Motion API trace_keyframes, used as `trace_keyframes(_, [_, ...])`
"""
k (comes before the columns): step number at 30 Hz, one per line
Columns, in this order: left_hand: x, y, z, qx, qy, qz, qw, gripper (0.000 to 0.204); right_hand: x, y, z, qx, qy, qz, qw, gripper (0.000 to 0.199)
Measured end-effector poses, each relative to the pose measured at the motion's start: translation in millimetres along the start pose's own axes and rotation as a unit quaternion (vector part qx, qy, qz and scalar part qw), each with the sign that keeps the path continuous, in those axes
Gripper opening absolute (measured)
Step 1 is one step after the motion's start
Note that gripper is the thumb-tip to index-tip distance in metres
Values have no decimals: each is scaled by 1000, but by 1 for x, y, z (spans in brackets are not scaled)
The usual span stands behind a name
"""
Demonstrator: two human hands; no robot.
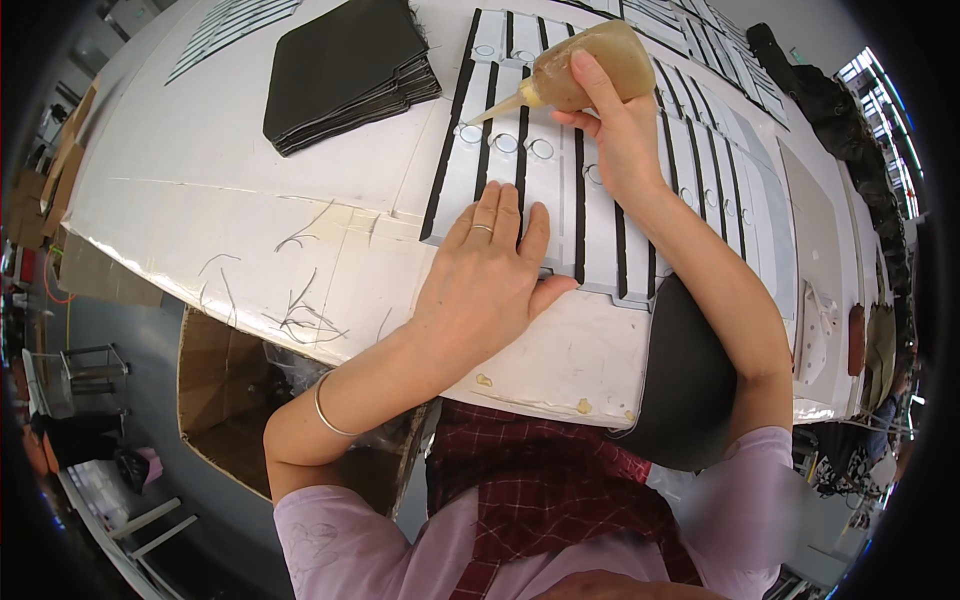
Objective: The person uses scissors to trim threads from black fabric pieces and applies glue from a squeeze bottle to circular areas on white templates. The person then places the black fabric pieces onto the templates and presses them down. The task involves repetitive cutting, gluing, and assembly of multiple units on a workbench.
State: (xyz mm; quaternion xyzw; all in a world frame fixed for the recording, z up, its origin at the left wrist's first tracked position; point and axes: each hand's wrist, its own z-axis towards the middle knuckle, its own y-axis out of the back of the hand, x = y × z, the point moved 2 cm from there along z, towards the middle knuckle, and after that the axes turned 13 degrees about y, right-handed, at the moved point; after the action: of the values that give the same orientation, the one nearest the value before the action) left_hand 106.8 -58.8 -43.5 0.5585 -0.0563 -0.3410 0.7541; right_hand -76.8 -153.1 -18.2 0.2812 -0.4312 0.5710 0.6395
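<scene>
My right hand (615,135) grips a soft squeeze bottle (585,65) of amber glue, tipped to the left. Its pointed nozzle (490,110) sits just above a round hole (470,133) in a grey template board (545,180) with black strips and a row of ringed holes. My left hand (490,270) lies flat, fingers spread, on the near edge of that board, pressing it to the white worktable (250,200). A ring is on one finger and a bangle on the wrist.
A stack of black square sheets (350,70) lies at the far left of the table. More grey striped boards (720,130) run off to the right. A black curved piece (685,380) hangs at the near edge. A cardboard box (215,400) stands below the table.
</scene>
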Motion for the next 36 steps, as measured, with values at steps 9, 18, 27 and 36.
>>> trace_keyframes(9, [0, 0, 0, -3, -3, -3, 1000, 66, 4, -11, -4, 13, 2, -3, 1000, 41])
trace_keyframes(18, [0, 0, 1, -11, -6, -7, 1000, 66, 6, -15, -3, 31, 9, -12, 999, 44])
trace_keyframes(27, [-1, 1, 0, -7, -3, -4, 1000, 66, 8, -14, 5, 19, 35, -30, 999, 44])
trace_keyframes(36, [-2, 4, -2, -9, 3, -1, 1000, 63, 34, 5, -8, 41, -95, 84, 991, 48])
